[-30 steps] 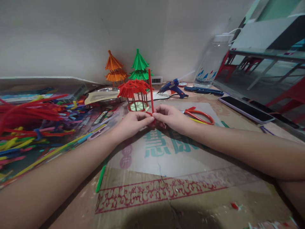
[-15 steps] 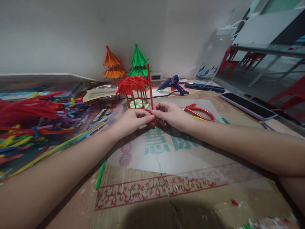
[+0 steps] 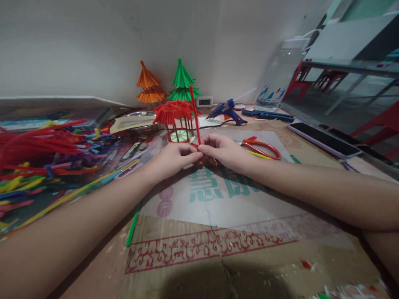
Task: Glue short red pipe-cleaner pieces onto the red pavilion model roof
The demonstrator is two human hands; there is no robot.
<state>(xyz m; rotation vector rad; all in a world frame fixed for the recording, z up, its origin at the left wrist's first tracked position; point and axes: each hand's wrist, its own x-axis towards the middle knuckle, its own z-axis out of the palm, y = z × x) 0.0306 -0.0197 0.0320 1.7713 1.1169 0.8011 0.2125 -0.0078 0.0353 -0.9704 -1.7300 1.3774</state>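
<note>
My left hand (image 3: 174, 158) and my right hand (image 3: 222, 150) meet at the middle of the cardboard (image 3: 224, 232), fingertips pinched together on the lower end of a red straw (image 3: 195, 116). The straw stands nearly upright, its top tipped a little to the left. Just behind my hands stands a small red straw pavilion (image 3: 174, 120) with a fringed roof. An orange pavilion (image 3: 150, 88) and a green pavilion (image 3: 182, 83) stand farther back against the wall.
A heap of coloured straws (image 3: 46, 158) fills the left side. Red scissors (image 3: 262, 148) lie right of my hands, a blue glue gun (image 3: 226, 111) behind them. A phone (image 3: 324, 140), a clear water jug (image 3: 277, 79) and a green straw (image 3: 132, 228) are also here.
The straw's top has tilted slightly leftward. Both hands stay pinched on its lower end in about the same place; the view has shifted a little.
</note>
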